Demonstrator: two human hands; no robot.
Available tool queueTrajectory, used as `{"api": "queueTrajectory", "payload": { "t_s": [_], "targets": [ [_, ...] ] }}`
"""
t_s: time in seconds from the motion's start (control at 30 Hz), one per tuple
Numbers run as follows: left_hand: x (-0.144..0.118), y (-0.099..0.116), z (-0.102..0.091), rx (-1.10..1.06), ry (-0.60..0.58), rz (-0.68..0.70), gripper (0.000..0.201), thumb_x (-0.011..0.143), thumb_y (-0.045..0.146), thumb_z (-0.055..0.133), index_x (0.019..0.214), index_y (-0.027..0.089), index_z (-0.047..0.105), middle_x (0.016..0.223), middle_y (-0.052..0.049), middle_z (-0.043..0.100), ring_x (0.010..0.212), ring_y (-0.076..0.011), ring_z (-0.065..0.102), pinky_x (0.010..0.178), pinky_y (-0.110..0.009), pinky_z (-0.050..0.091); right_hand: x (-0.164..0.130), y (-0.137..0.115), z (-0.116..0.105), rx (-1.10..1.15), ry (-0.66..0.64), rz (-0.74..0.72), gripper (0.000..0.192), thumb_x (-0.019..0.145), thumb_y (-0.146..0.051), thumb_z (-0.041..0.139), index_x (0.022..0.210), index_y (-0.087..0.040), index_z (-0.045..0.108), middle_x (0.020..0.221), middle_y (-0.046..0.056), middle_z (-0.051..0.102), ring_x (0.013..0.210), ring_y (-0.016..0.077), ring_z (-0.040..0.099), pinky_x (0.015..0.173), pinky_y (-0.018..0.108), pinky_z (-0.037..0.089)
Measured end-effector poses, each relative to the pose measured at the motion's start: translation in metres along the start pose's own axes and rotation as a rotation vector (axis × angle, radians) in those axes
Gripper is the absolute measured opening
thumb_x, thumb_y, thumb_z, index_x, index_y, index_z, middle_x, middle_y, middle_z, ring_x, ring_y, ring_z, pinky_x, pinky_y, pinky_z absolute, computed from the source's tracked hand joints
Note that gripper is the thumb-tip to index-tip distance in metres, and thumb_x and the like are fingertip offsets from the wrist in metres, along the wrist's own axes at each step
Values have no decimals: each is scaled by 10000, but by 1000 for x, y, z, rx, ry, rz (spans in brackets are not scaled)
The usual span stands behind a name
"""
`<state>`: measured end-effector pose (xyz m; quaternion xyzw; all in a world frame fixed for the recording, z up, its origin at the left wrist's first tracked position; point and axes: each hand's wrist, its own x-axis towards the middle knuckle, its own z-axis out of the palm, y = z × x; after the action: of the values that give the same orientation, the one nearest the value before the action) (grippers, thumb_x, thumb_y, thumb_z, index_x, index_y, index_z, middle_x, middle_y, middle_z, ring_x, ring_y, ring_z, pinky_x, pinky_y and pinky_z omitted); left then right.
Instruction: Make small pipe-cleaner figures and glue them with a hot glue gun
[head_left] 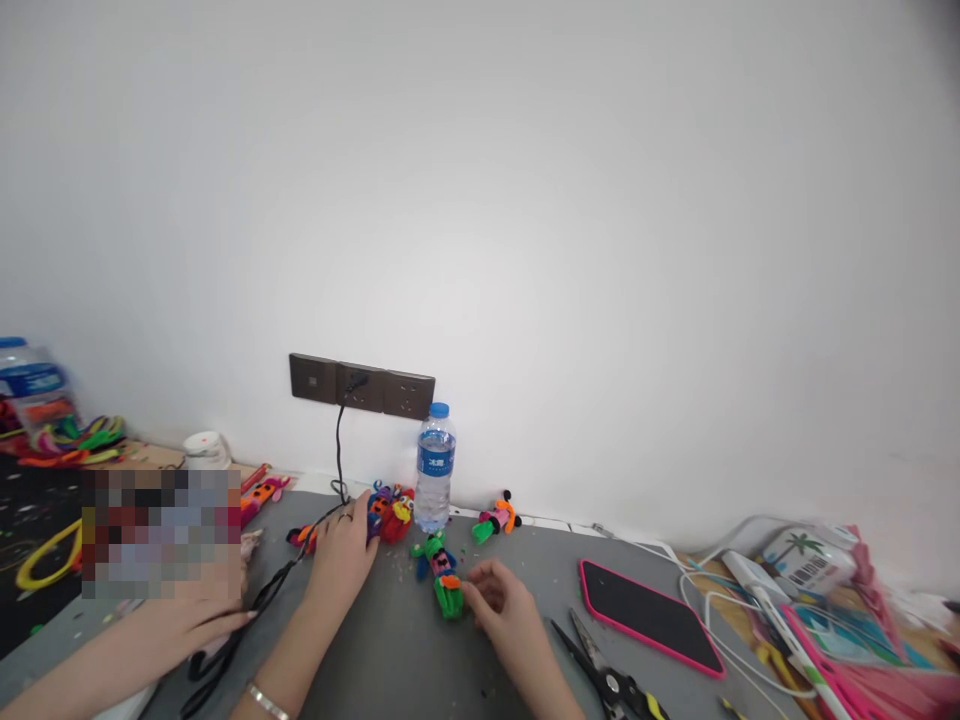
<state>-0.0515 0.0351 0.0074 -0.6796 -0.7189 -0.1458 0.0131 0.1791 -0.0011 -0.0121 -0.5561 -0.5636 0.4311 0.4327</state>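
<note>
My left hand [343, 548] lies over small fuzzy pipe-cleaner dolls near the wall, its fingers stretched forward. An orange doll [300, 537] shows at its left side. A red and yellow doll [397, 515] lies just past its fingertips, on the right. The thumb and curled fingers of my right hand [501, 600] meet at the lower right side of a green doll [444, 580] with a pink middle and an orange patch. That doll lies on the grey table mat [390, 650]. Another green, pink and orange doll [495, 517] lies farther back.
A water bottle [435, 475] stands by the wall sockets [360, 387]. Black-handled scissors [611, 680] and a pink-edged phone [649, 617] lie right. A black cord [270, 590] runs beside my left arm. Another person's hand [187, 620] reaches in from the left. White cables [705, 620] lie right.
</note>
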Motion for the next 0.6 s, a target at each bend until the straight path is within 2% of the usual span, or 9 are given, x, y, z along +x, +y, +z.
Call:
{"api": "queueTrajectory", "payload": {
  "t_s": [0.1,0.17,0.23,0.33,0.43,0.53,0.6],
  "targets": [
    [-10,12,-1,26,-51,0,578,838,96,487,1409,100,400,1261,-217,623,1126,-357,588,988,-571,373,0,-4,-3,-21,-4,-40,343,699,-535,644,706,-202,560,610,11,564,520,159,488,483,266,360],
    [-16,19,0,41,-72,-37,631,824,88,484,1442,128,362,1369,-232,542,1229,-398,503,986,-690,304,-1,-6,-4,-25,-16,-47,354,714,-552,626,716,-204,564,614,10,559,522,159,474,489,265,344],
    [-20,23,0,45,-87,-60,656,811,84,484,1451,130,351,1427,-247,477,1275,-418,453,976,-729,281,-1,-8,-4,-29,-19,-60,358,725,-561,612,722,-206,564,599,2,542,511,155,450,493,265,330],
    [-22,22,-3,33,-57,-73,674,790,79,497,1449,117,357,1453,-273,425,1252,-420,475,952,-629,383,0,-7,-5,-37,3,-91,355,736,-557,600,734,-204,566,583,-5,524,501,153,427,505,270,322],
    [-23,15,-8,50,-70,-41,693,736,12,493,1417,118,416,1426,-261,461,1229,-408,498,913,-524,443,1,-5,-7,-43,22,-109,340,753,-538,589,781,-200,570,584,-2,537,506,161,433,518,274,324],
    [-23,2,-8,89,-146,-13,762,654,-62,465,1388,145,461,1367,-224,541,1239,-390,502,959,-541,398,1,-4,-9,-47,28,-121,310,774,-507,577,816,-200,567,587,-2,544,514,168,444,521,274,323],
    [-23,-9,-6,81,-177,-26,847,611,-63,480,1425,157,403,1354,-225,553,1261,-384,490,976,-550,377,1,-4,-10,-49,36,-125,299,777,-497,576,820,-202,562,580,-5,540,513,169,445,521,275,325]
  ]
}}
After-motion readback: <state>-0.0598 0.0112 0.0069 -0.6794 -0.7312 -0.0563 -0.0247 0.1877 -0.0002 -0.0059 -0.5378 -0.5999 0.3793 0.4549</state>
